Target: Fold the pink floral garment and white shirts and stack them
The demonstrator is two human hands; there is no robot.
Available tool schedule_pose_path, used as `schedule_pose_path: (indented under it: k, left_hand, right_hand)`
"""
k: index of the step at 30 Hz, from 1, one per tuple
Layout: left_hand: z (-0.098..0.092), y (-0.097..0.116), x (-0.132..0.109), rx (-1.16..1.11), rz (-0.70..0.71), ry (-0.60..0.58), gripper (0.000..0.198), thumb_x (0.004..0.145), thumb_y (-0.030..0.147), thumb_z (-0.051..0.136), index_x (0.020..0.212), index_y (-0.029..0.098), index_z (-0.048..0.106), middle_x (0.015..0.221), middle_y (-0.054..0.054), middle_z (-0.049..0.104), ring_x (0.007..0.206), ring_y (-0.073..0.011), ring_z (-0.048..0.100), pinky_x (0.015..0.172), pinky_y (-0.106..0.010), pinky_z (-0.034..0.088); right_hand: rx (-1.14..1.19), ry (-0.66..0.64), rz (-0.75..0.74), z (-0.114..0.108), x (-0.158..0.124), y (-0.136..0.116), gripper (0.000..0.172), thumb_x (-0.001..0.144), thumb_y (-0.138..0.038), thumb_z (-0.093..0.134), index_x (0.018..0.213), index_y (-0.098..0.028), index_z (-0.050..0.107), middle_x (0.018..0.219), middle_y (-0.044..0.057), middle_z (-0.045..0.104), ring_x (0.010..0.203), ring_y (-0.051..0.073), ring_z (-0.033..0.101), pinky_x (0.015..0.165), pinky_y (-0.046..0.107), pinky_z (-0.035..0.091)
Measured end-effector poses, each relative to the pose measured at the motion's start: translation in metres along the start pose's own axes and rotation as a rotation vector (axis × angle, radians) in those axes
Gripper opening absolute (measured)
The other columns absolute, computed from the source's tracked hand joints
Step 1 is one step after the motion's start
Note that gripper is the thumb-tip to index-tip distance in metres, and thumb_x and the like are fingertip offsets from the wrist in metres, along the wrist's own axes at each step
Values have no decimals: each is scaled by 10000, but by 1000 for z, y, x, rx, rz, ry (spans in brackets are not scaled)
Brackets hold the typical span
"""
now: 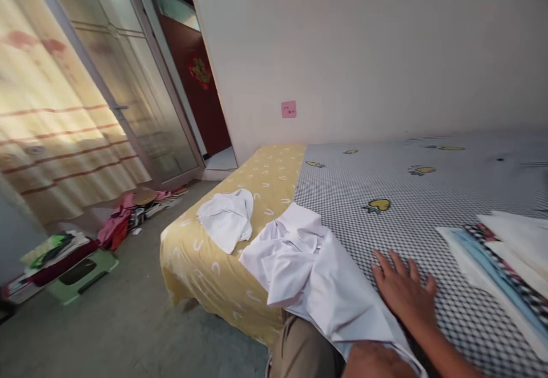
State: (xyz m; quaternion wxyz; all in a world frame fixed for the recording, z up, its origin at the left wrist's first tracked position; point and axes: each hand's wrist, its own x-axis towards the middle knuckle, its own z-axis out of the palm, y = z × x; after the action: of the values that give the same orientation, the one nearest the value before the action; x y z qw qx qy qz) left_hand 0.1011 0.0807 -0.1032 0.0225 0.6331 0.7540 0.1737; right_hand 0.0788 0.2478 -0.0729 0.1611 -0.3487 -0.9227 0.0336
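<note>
Fingers [397, 265] of right hand [402, 292] are spread, flat on the checkered sheet [385, 178], just beside the white shirt [308, 264], gripping nothing. Left hand [374, 364] sits low at the frame edge, on the shirt's hem. Its fingers are cut off, so can't tell if they're closed on cloth.

The shirt lies crumpled where the checkered sheet meets the yellow sheet [265, 172], at the bed's edge, lower part draped over it by the person's knee.

Risk, my read: the shirt slides to the floor if the hem gets tugged, since the right palm pins sheet, not cloth.

Count:
- two hands
- two white pieces: the shirt, and a second white garment [226, 218] bunched on yellow, apart from it
- one folded stack [505, 264] right of the right hand
- one green stool [81, 275] on the floor
</note>
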Motion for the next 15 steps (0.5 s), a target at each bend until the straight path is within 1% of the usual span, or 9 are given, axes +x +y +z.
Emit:
schedule_pose_path:
  k: [2,3,4,5,7,9,11,13,15]
  left_hand:
    - [-9,5,-11,-9,-100,-119,160,722,300,783,825,212,699,803,-71,764,754,-238,719,552,-298,509]
    - [-18,7,-19,-41,-142,-123,223,704,288,789,888,195,706,889,-88,774,828,-262,729,628,-319,555]
    - [-28,10,-28,-80,-169,-92,311,692,259,785,984,186,702,994,-98,772,911,-275,727,719,-344,585]
    - [-40,13,-38,-113,-185,-33,436,689,224,774,1113,189,676,1127,-109,750,1012,-282,709,822,-373,594]
    - [-60,18,-59,-137,-209,95,688,700,154,737,1356,238,548,1369,-113,641,1204,-283,629,1010,-431,545]
    - [-75,20,-81,-99,-249,191,825,731,119,703,1481,307,414,1491,-100,535,1323,-274,545,1107,-453,485]
    - [-83,13,-101,-5,-332,312,825,789,105,663,1512,358,356,1506,-91,501,1362,-262,511,1127,-451,472]
    - [-87,-2,-118,113,-437,514,789,851,143,643,1531,365,310,1514,-113,466,1391,-269,484,1119,-460,477]
    - [-89,-23,-129,213,-564,704,798,879,224,657,1553,343,249,1543,-152,410,1433,-306,436,1112,-507,468]
  right_hand:
    - [-55,19,4,-8,-1,-4,564,1006,-481,237,1472,-353,527,1577,27,464,1452,371,344,1150,661,224]
    - [-67,25,0,-11,-2,-6,547,1012,-464,251,1464,-346,536,1568,30,476,1443,368,354,1148,659,231]
    - [-66,33,-3,-15,-3,-8,535,1015,-450,266,1456,-336,545,1558,38,487,1436,365,361,1147,656,235]
    - [-56,43,-8,-18,-4,-9,525,1016,-438,281,1449,-320,554,1549,47,496,1431,361,365,1150,650,237]
    - [-5,57,-21,-23,-6,-8,512,1008,-411,313,1428,-278,575,1534,67,513,1425,348,374,1163,630,232]
    - [98,42,-48,-27,-11,-2,497,982,-391,351,1387,-255,605,1522,74,528,1429,330,381,1181,613,220]
    - [279,-16,-73,-32,-23,8,469,945,-414,384,1304,-281,655,1504,50,553,1446,319,376,1200,617,189]
    - [549,-114,-63,-40,-45,18,439,917,-491,411,1198,-319,701,1477,28,580,1470,317,357,1221,618,151]
    - [898,-248,33,-48,-77,24,477,903,-592,441,1221,-339,691,1500,28,558,1480,314,358,1229,579,193]
